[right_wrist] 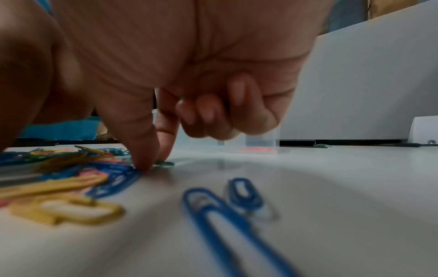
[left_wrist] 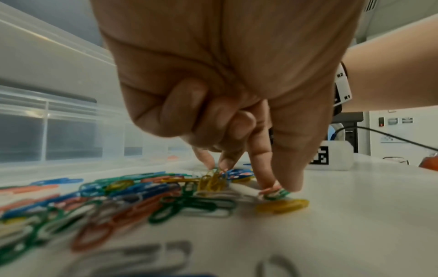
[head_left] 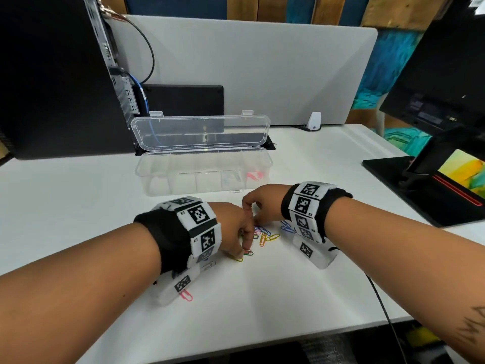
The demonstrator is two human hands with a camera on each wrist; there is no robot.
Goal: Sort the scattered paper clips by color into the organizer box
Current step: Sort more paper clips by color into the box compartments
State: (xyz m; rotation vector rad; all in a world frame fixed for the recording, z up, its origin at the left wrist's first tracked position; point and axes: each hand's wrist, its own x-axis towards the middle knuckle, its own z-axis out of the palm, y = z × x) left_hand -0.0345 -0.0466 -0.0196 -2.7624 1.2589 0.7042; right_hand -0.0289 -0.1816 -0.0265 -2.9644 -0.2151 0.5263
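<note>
A heap of coloured paper clips (head_left: 263, 236) (left_wrist: 132, 198) (right_wrist: 59, 168) lies on the white table. Both hands are down on it. My left hand (head_left: 242, 252) (left_wrist: 282, 187) pinches a green-and-red clip (left_wrist: 275, 194) against the table with thumb and forefinger, its other fingers curled. My right hand (head_left: 253, 220) (right_wrist: 154, 163) pinches at the heap's far edge. The left wrist view shows its fingertips (left_wrist: 208, 163) on an upright bunch of yellow clips (left_wrist: 213, 182). The clear organizer box (head_left: 183, 179) (left_wrist: 71, 131) stands open behind, with pink clips (head_left: 254, 176) in its right end compartment.
Two blue clips (head_left: 286, 227) (right_wrist: 225, 215) lie under my right wrist. A pink clip (head_left: 186, 295) and a silver one (head_left: 210, 265) lie by my left wrist. A computer tower (head_left: 52, 74) stands left and a monitor base (head_left: 420, 190) right. A black cable (head_left: 380, 298) crosses the front edge.
</note>
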